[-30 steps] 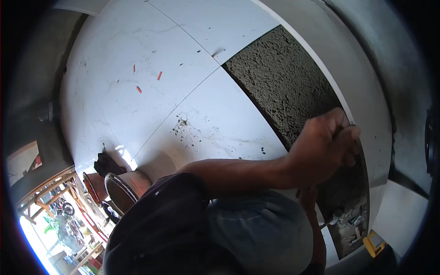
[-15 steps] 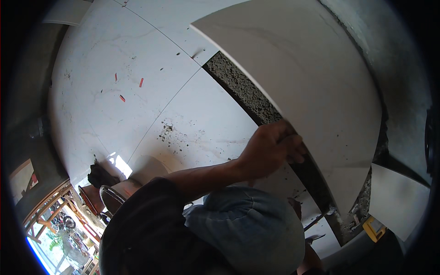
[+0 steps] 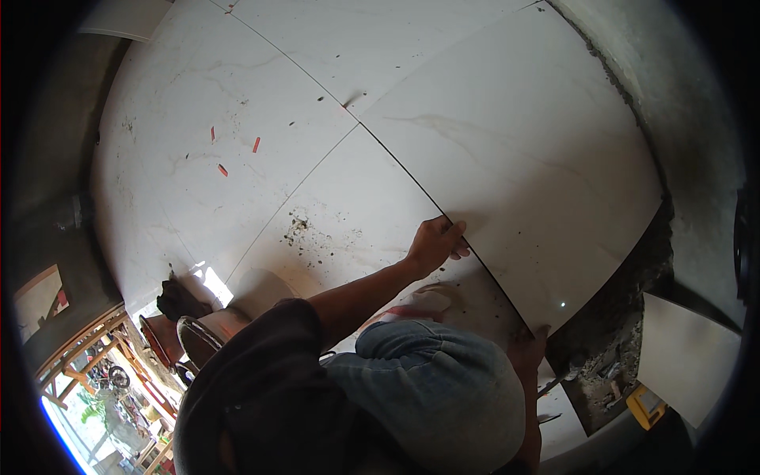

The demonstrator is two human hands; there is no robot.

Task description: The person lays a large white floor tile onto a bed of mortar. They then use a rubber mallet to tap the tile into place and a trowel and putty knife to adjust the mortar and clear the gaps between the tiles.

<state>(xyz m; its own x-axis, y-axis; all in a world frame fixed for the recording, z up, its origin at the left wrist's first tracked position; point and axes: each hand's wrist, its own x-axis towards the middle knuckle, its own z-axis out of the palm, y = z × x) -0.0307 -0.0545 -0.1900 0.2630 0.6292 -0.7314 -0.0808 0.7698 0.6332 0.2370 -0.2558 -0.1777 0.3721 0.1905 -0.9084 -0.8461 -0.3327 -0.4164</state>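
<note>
A large white marbled floor tile (image 3: 538,150) lies almost level, with a thin dark gap along its left edge beside the laid tiles (image 3: 348,190). At that edge my left hand (image 3: 437,244) is closed, its curled fingers and thumb against the tile. My right hand (image 3: 529,350) is at the tile's near corner, a fingertip showing over the edge. The rest of its fingers are hidden in shadow. The bent knee (image 3: 435,380) in blue jeans covers part of the floor between my arms.
Rough mortar and rubble (image 3: 606,372) show in a strip by the near right edge. There a yellow-handled tool (image 3: 646,406) lies beside a white tile piece (image 3: 685,356). A grey wall (image 3: 657,111) borders the right. Buckets (image 3: 198,336) stand lower left; red bits (image 3: 222,170) and crumbs (image 3: 299,226) dot the tiles.
The tile has come down from a tilted, raised position and now covers the mortar strip along its left edge. My left hand has moved slightly left; my right hand now shows at the near corner.
</note>
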